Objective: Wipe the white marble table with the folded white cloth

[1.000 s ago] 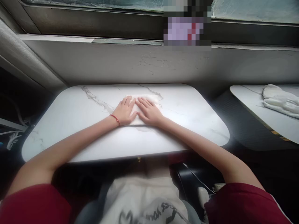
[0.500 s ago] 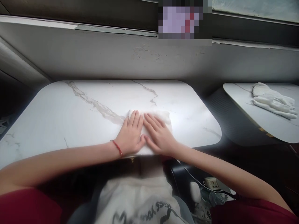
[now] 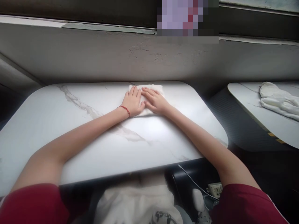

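Note:
A folded white cloth [image 3: 147, 112] lies flat near the far edge of the white marble-patterned table [image 3: 105, 158]. My left hand [image 3: 132, 101] rests palm down on the cloth's left part, fingers stretched forward; a red cord bracelet circles that wrist. On the right part lies my right hand [image 3: 156, 101], also flat, its fingers pointing forward and left. The two thumbs nearly meet over the middle of the cloth. Both hands are open and press on the cloth from above without gripping it. Their palms cover much of it.
A grey wall [image 3: 98, 56] stands just behind the table. To the right, a second marble-patterned table [image 3: 252, 109] carries a crumpled white cloth [image 3: 277, 98]. Below the near edge are a white cable [image 3: 190, 178], a power socket [image 3: 215, 189] and a white rounded object [image 3: 198, 199].
Both hands have slid the cloth forward, from near the table's front edge to close to its far edge. My arms are now stretched out further.

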A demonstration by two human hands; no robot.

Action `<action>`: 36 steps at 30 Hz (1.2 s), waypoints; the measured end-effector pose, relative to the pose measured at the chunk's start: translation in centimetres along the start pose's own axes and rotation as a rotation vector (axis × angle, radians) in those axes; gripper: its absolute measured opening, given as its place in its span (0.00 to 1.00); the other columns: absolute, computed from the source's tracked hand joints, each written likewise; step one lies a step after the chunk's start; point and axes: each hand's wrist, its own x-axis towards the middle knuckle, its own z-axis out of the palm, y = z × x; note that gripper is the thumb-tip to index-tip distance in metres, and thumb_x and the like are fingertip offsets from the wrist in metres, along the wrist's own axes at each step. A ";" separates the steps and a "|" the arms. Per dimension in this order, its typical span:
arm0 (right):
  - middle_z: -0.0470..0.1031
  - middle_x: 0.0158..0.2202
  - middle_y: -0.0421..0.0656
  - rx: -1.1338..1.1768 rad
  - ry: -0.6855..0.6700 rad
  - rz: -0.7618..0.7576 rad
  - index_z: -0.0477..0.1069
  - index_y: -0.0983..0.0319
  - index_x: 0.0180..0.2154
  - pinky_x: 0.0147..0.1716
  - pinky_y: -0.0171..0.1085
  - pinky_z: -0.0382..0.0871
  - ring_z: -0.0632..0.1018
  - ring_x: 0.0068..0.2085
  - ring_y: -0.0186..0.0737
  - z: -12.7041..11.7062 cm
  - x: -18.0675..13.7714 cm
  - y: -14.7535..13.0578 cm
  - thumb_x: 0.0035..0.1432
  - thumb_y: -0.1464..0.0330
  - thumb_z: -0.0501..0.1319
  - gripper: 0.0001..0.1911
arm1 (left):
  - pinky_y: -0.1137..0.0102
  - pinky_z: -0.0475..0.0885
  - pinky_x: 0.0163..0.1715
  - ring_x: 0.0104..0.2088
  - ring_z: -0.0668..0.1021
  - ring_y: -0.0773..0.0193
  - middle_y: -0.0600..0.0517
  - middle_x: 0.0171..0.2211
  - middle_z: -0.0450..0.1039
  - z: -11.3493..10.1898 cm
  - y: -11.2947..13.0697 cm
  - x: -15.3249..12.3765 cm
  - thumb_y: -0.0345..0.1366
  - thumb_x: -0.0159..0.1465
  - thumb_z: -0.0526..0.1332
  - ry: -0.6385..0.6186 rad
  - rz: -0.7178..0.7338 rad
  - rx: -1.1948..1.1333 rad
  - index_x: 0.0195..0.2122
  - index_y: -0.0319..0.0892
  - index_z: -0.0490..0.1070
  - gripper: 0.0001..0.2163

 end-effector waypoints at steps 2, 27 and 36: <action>0.61 0.69 0.58 0.005 0.011 0.017 0.62 0.67 0.64 0.67 0.57 0.55 0.63 0.70 0.55 0.1 0.9 1.7 0.68 0.58 0.45 0.30 | 0.53 0.55 0.66 0.72 0.55 0.41 0.28 0.70 0.51 0.2 -0.6 1.9 0.41 0.69 0.50 0.018 0.012 -0.017 0.68 0.23 0.54 0.31; 0.61 0.69 0.54 -0.002 0.003 0.108 0.61 0.65 0.66 0.68 0.56 0.54 0.62 0.69 0.53 0.1 2.4 4.8 0.69 0.58 0.45 0.31 | 0.52 0.56 0.65 0.70 0.57 0.44 0.32 0.70 0.54 1.5 -2.6 5.8 0.42 0.68 0.50 0.074 0.041 -0.119 0.67 0.31 0.57 0.29; 0.61 0.69 0.56 -0.019 0.024 0.115 0.62 0.66 0.65 0.66 0.57 0.57 0.63 0.69 0.52 -0.5 -0.7 2.4 0.67 0.62 0.47 0.30 | 0.54 0.53 0.67 0.72 0.54 0.44 0.31 0.72 0.49 0.5 -0.2 2.9 0.40 0.70 0.51 0.005 0.057 -0.059 0.70 0.27 0.53 0.30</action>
